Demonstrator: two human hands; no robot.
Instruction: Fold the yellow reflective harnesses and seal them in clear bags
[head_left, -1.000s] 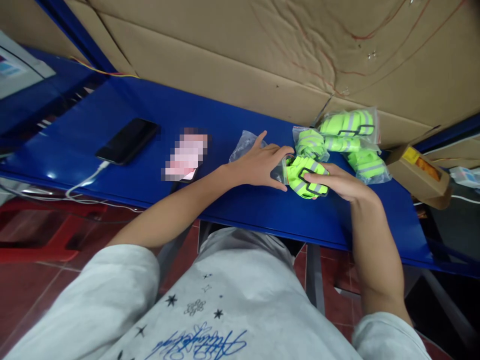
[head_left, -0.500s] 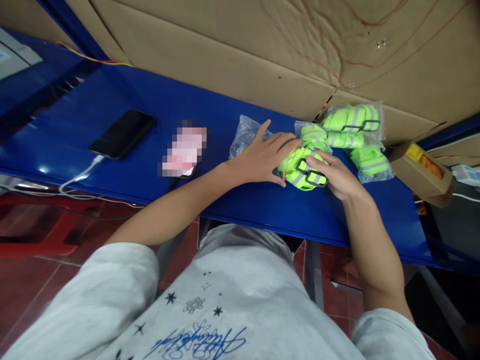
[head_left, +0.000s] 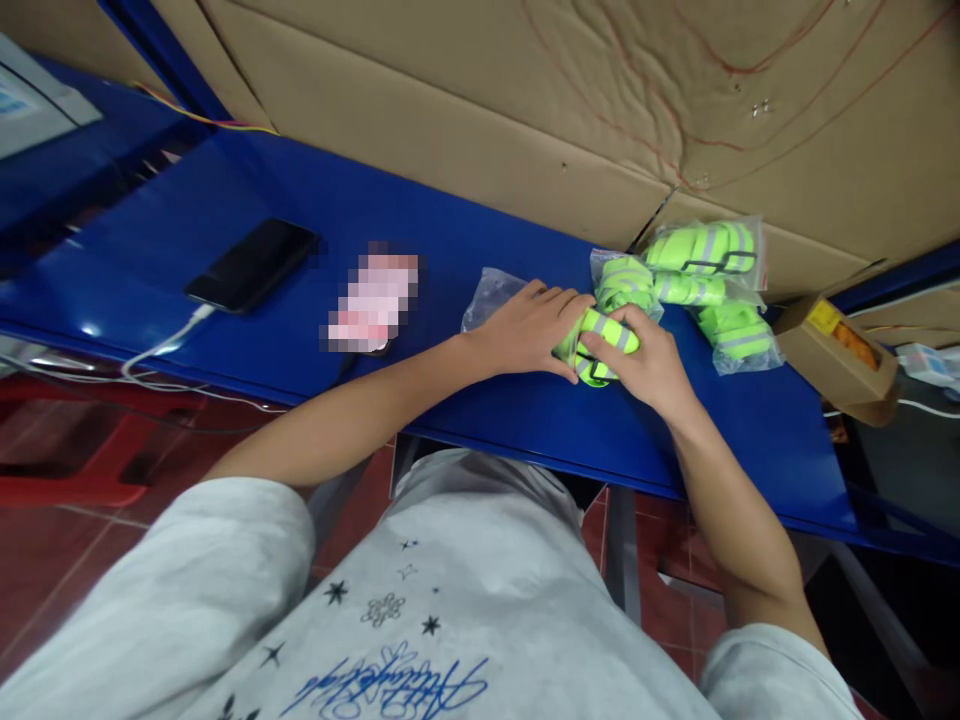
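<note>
Between my two hands is a rolled neon-green reflective strap (head_left: 616,333) with silver-grey bands and a black buckle, held low over the blue table. My right hand (head_left: 646,358) grips it from the right, thumb across the top. My left hand (head_left: 534,325) is curled against its left end, fingers bent over and thumb underneath. A clear plastic bag (head_left: 491,293) lies flat just behind my left hand, partly covered by it. Right behind the held strap sits a bagged green strap (head_left: 626,283). My fingers hide part of the held roll.
More bagged green straps (head_left: 701,248) are piled against the cardboard-covered wall (head_left: 450,90). A small open cardboard box (head_left: 840,350) stands right of them. Leftward on the blue table (head_left: 420,400) lie a blurred-out phone (head_left: 375,300) and a black phone (head_left: 251,265) with a white cable.
The strap roll has turned and shifted slightly left, so its buckle now shows less. My left fingers have closed from a spread pose onto its left end. My right hand moved left with it.
</note>
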